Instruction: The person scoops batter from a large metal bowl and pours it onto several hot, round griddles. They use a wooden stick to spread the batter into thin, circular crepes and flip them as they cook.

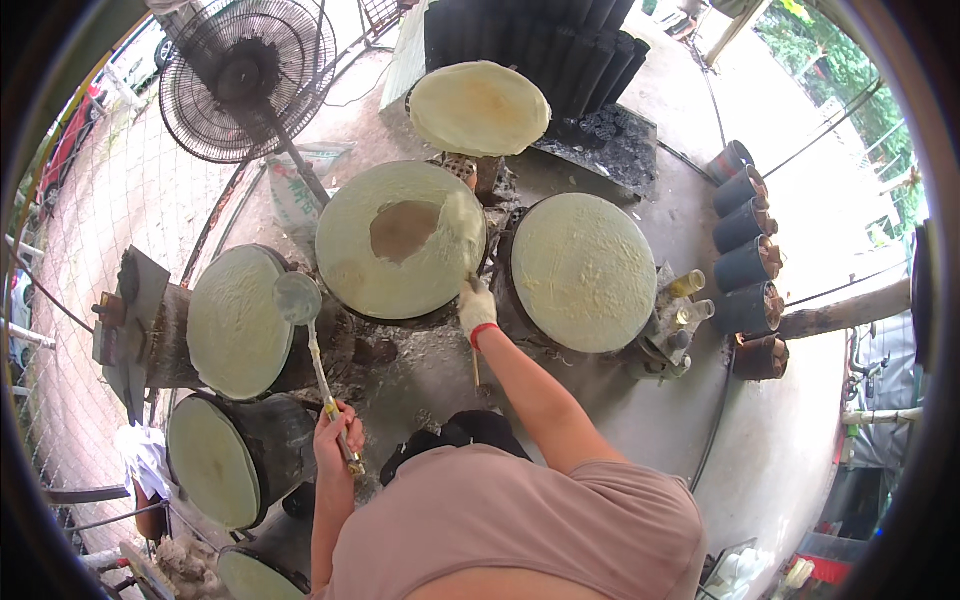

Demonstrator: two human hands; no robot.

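Observation:
My left hand (340,436) is wrapped round the long handle of a ladle (297,298). The ladle's round bowl hangs at the right edge of the left griddle (238,322). My right hand (477,305), in a pale glove with a red band at the wrist, grips a batter-coated spreader (461,222). It works at the right side of the middle griddle (350,275). Pale batter rings that griddle, and a bare brown patch (405,231) shows near its centre. The spreader's exact shape is blurred into the batter.
Pale sheets cover the right griddle (583,272), far griddle (480,108) and lower-left griddle (213,462). Black cylinders (540,50) are stacked at the back. A large fan (245,75) stands far left. Dark pots (748,255) line the right; glass bottles (690,285) stand beside the right griddle.

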